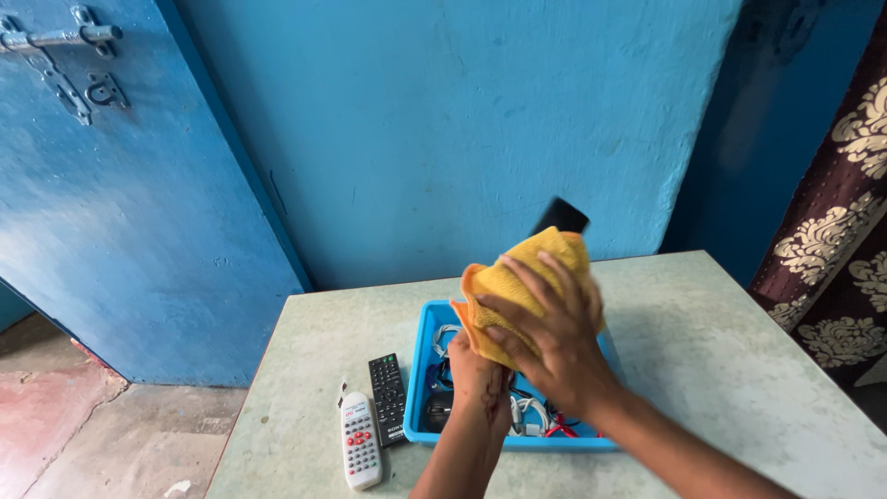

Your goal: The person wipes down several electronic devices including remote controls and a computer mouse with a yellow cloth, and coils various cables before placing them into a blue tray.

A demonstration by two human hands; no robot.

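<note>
My right hand (545,328) presses a yellow-orange cloth (522,282) around a black remote-like object (560,217), whose top end sticks out above the cloth. My left hand (476,370) holds the lower end of that object from below, mostly hidden by the cloth and my right hand. Both hands hover over a blue plastic tray (425,365).
The tray holds tangled white and dark cables (528,416). A black remote (387,397) and a white remote (360,441) with red and grey buttons lie left of the tray on the pale table (739,370). A blue wall and a blue door (111,203) stand behind; a patterned curtain (841,240) hangs right.
</note>
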